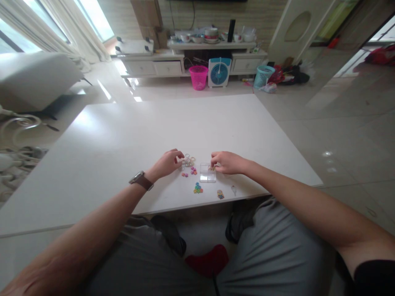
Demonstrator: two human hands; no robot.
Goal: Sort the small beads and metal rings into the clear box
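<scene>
A small pile of rings (188, 161), silver and gold in tone, lies on the white table. My left hand (168, 163) is at the pile's left edge, its fingers curled and the tips touching the rings; what they pinch is too small to tell. To the right is a clear divided box (203, 177). Over its upper right compartment, my right hand (228, 163) has its fingers bent together and pointing down. Small yellowish pieces (211, 168) show beneath those fingertips. Pink flower-shaped pieces (194, 170) and a cluster of green, blue and orange ones (198, 188) lie nearer me.
A yellow-and-blue cartoon figure piece (220, 194) and a small pale trinket (233, 190) lie near the front edge of the table (173, 127). Beyond it, a pink basket (198, 78), a blue fan (219, 72) and a light blue basket (263, 76) stand on the floor.
</scene>
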